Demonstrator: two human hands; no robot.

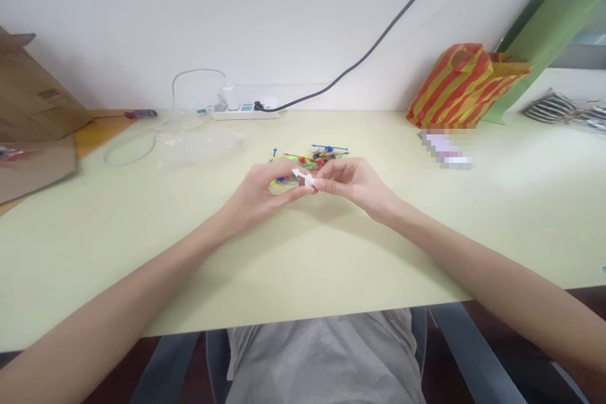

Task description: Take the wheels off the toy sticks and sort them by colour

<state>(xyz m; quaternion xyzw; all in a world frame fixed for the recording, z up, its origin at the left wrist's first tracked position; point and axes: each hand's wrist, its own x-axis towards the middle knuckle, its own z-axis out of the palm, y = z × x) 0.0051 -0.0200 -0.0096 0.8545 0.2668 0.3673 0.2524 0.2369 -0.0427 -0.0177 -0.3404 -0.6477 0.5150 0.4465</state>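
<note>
A small white plastic arrow (303,177) with a round middle is held just above the table, its tip pointing up and to the left. My right hand (353,184) pinches its right end between thumb and fingers. My left hand (267,192) is closed in from the other side, its thumb tip against the round middle and its fingers curled behind. Just beyond my hands lies a pile of plastic arrow pieces in several colours, among them a blue arrow (330,149) and a red arrow (296,157); my hands partly cover the pile.
Against the wall lies a white power strip (246,115) with a black cable (360,63). Clear plastic bags (199,145) sit at the back left, near a screwdriver (141,114) and a cardboard box (38,88). A red-and-yellow striped bag (454,88) stands back right, behind a blurred-out object (445,148).
</note>
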